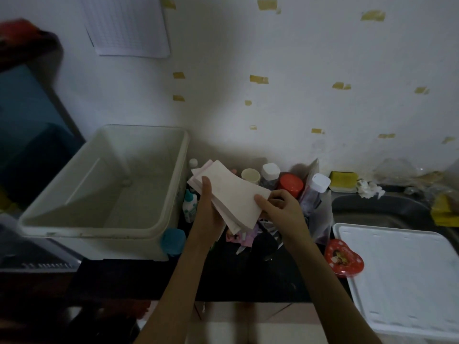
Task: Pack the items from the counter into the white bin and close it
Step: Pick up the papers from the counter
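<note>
Beside the empty white plastic bin (pixel 104 189), left hand (pixel 207 209) and right hand (pixel 282 209) pinch opposite ends of a light, floppy stack of pale paper sheets (pixel 231 194), best supported underneath.

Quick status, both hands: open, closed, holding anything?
Left hand: grips the stack of papers from beneath, thumb on top.
Right hand: pinches the stack's right corner.

White bin (pixel 139 145) with a teal latch (pixel 173 240); pale pink-white papers (pixel 233 192); red heart tin (pixel 344 259); black desk (pixel 223 276); yellow sponge (pixel 344 181)
</note>
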Tool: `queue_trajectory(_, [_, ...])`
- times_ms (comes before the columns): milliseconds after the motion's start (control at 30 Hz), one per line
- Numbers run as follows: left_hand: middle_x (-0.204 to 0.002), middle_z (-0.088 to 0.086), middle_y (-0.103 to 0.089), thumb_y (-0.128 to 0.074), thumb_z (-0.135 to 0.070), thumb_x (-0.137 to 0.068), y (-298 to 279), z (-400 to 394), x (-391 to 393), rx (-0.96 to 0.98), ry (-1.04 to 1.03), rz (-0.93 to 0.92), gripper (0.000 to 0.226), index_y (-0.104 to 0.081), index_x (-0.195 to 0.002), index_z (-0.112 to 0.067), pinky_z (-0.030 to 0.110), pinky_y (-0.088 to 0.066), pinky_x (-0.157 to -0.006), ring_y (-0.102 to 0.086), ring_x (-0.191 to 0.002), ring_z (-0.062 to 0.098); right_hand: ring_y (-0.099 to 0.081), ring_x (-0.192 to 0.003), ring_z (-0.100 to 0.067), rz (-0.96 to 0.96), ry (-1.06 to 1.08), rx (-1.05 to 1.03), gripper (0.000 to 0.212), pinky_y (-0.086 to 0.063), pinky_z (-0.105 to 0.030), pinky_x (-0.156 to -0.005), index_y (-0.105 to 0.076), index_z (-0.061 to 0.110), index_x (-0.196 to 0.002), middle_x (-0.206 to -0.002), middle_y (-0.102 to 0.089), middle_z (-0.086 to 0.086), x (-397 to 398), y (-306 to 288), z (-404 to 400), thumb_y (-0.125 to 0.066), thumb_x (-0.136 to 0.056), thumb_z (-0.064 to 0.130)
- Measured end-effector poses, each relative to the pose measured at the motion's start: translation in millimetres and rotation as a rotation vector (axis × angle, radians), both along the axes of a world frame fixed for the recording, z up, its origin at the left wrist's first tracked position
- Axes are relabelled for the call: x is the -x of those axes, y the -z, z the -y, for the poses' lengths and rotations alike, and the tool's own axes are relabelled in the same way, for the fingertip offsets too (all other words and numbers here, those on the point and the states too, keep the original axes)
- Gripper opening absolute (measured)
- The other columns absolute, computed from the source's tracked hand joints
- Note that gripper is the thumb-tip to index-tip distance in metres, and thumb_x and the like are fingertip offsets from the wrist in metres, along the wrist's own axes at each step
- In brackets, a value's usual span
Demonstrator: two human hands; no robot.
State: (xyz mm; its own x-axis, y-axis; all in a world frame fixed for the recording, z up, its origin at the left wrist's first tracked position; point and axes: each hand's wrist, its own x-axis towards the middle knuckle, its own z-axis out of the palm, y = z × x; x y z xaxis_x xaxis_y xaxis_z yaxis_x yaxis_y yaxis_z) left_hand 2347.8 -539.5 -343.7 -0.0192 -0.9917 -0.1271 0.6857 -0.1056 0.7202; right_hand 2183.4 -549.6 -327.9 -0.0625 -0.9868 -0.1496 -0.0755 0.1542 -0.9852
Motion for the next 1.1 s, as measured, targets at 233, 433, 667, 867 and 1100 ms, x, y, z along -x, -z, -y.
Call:
queue_trajectory(233, [-0.134,0.019,-0.056,-0.074,-0.072,-0.06,2.2,0.3,0.4,-0.01,-0.052,0.1,0.108,-0.035,-0.147,-0.021,0.056,-0.041,-0.105,-0.055,-0.123,0.038,-0.069,-0.09,-0.014,-0.039,-0.128,-0.053,0.041,-0.057,-0.021,-0.068,-0.057,0.008,-0.12,-0.105,-0.069,-0.004,15.3,-5.7,3.1,-0.072,-0.086,0.027])
queue_trajectory(433, [-0.133,0.017,-0.058,-0.068,-0.069,-0.07,-2.1,-0.9,5.3,-0.024,-0.088,0.042,0.093,-0.039,-0.145,-0.021,0.056,-0.042,-0.105,-0.055,-0.123,0.037,-0.068,-0.094,-0.017,-0.127,-0.097,0.011,0.041,-0.06,-0.034,-0.081,-0.06,0.013,-0.114,-0.107,-0.068,-0.003,15.2,-5.6,4.9,-0.078,-0.08,0.028])
queue_trajectory(667, [-0.118,0.008,-0.068,-0.028,-0.067,-0.092,6.1,-8.7,-10.2,-0.051,-0.042,-0.096,0.06,-0.054,-0.132,-0.03,0.047,-0.055,-0.081,-0.066,-0.104,0.032,-0.068,-0.1,-0.023,0.22,-0.009,0.017,0.023,-0.06,-0.038,-0.078,-0.065,0.012,-0.115,-0.112,-0.07,-0.006,30.7,-32.5,19.8,-0.066,-0.092,0.015])
queue_trajectory(867, [-0.1,0.013,-0.068,-0.034,-0.065,-0.092,14.4,-16.8,-14.7,-0.086,-0.02,-0.052,0.062,-0.058,-0.127,-0.02,0.045,-0.057,-0.071,-0.068,-0.084,0.031,-0.07,-0.095,-0.019,0.196,-0.014,0.032,0.028,-0.058,-0.041,-0.085,-0.065,0.014,-0.12,-0.106,-0.073,-0.001,29.5,-47.2,39.8,-0.06,-0.096,0.027])
queue_trajectory(1100, [-0.122,0.014,-0.065,-0.044,-0.05,-0.095,10.6,-14.8,-10.1,-0.127,0.004,-0.211,0.048,-0.056,-0.135,-0.025,0.052,-0.05,-0.088,-0.062,-0.104,0.037,-0.06,-0.104,-0.028,0.289,-0.098,-0.239,0.015,-0.053,-0.044,-0.085,-0.063,0.013,-0.109,-0.12,-0.063,-0.011,13.7,-6.3,35.4,-0.055,-0.098,0.019])
